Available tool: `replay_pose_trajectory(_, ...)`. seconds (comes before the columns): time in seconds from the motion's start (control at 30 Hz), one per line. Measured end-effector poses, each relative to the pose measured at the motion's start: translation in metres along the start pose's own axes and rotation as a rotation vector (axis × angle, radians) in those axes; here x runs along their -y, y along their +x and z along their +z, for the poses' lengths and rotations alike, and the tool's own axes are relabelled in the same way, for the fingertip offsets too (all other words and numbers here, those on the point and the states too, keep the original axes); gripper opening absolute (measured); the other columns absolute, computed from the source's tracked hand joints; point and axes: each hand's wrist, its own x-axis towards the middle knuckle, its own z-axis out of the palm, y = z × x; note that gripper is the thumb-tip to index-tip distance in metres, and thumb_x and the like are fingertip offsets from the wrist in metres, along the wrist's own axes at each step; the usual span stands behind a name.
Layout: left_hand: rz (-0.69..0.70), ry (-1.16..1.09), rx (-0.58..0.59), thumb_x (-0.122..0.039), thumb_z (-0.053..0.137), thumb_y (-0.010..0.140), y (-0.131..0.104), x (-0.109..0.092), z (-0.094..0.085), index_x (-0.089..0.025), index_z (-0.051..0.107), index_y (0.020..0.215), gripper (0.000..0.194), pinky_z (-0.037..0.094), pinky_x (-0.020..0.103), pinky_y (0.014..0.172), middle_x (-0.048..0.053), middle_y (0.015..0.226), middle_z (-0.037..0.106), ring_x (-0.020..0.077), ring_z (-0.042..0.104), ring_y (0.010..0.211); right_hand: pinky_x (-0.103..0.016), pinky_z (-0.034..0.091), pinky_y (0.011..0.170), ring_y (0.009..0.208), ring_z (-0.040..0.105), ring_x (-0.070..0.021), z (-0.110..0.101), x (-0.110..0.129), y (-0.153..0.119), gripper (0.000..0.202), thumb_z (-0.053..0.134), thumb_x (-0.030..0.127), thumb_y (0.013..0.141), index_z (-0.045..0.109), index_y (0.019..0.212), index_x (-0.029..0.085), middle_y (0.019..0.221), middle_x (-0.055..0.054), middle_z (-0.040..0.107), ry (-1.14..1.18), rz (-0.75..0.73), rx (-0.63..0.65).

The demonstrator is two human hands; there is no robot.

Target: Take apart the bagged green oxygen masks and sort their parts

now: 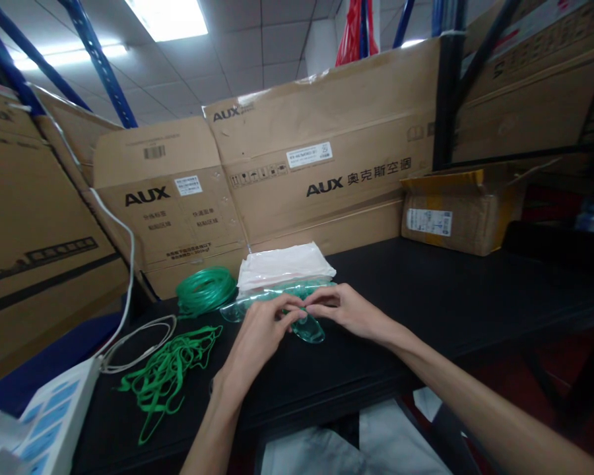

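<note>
My left hand (pixel 270 324) and my right hand (pixel 349 311) meet fingertip to fingertip over the black table. Both pinch at a clear green plastic piece (pixel 311 330), whose rounded end shows below the fingers; the exact spot they grip is partly hidden. Right behind them lie more clear green plastic pieces (pixel 235 310) in front of a stack of white packets (pixel 284 264). A coil of green tubing (pixel 205 290) rests to the left of the packets. Nearer on the left is a loose heap of green elastic straps (pixel 171 369).
Large cardboard panels (pixel 327 165) stand upright along the back of the black table (pixel 376 264). An open cardboard box (pixel 445 211) sits at the back right. A white cable (pixel 131 264) and a white device with blue panels (pixel 54 422) are at the left.
</note>
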Motion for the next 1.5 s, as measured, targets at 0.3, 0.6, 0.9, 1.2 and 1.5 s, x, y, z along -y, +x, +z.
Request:
replay_pose_trajectory(0.3, -0.001, -0.038, 0.037, -0.046, 0.057, 0.093, -0.002, -0.004, 0.0, -0.024, 0.072, 0.099, 0.027, 0.046, 0.025, 0.066, -0.001, 0.085, 0.076, 0.0161, 0.064, 0.065, -0.033, 0.05, 0.086, 0.091, 0.068, -0.0228, 0.0, 0.001, -0.001, 0.018, 0.069, 0.033, 0.086, 0.076, 0.088, 0.017, 0.092, -0.006, 0.075, -0.183, -0.1, -0.017)
replay_pose_trajectory(0.6, -0.012, 0.102, 0.002, -0.049, 0.06, 0.09, -0.005, -0.004, 0.004, -0.028, 0.067, 0.106, 0.027, 0.043, 0.026, 0.067, -0.003, 0.092, 0.074, 0.0162, 0.062, 0.069, -0.03, 0.048, 0.081, 0.093, 0.064, -0.0187, 0.005, 0.005, -0.003, 0.008, 0.064, 0.02, 0.092, 0.069, 0.086, 0.019, 0.097, -0.005, 0.068, -0.376, -0.311, -0.072)
replay_pose_trajectory(0.9, 0.01, 0.16, -0.133, -0.042, 0.061, 0.09, -0.004, -0.003, -0.002, -0.026, 0.066, 0.109, 0.025, 0.041, 0.027, 0.065, -0.002, 0.089, 0.073, 0.015, 0.057, 0.061, -0.029, 0.048, 0.079, 0.092, 0.06, -0.0175, 0.003, 0.007, -0.002, 0.007, 0.06, 0.023, 0.095, 0.064, 0.091, 0.02, 0.096, -0.004, 0.063, -0.372, -0.372, -0.216)
replay_pose_trajectory(1.2, -0.005, 0.198, -0.182, -0.044, 0.061, 0.089, -0.004, -0.001, -0.005, -0.027, 0.066, 0.106, 0.025, 0.04, 0.027, 0.065, -0.003, 0.084, 0.072, 0.0148, 0.057, 0.06, -0.027, 0.047, 0.076, 0.087, 0.059, -0.0161, 0.001, 0.01, -0.003, 0.008, 0.059, 0.021, 0.094, 0.063, 0.087, 0.02, 0.091, -0.003, 0.063, -0.326, -0.367, -0.29)
replay_pose_trajectory(1.5, -0.005, 0.19, -0.222, -0.041, 0.062, 0.089, -0.003, 0.001, -0.01, -0.026, 0.065, 0.106, 0.023, 0.04, 0.027, 0.066, -0.004, 0.082, 0.069, 0.0142, 0.057, 0.063, -0.027, 0.048, 0.07, 0.077, 0.06, -0.0148, -0.001, 0.001, 0.0, 0.012, 0.058, 0.03, 0.095, 0.06, 0.09, 0.02, 0.087, -0.001, 0.062, -0.234, -0.289, -0.421)
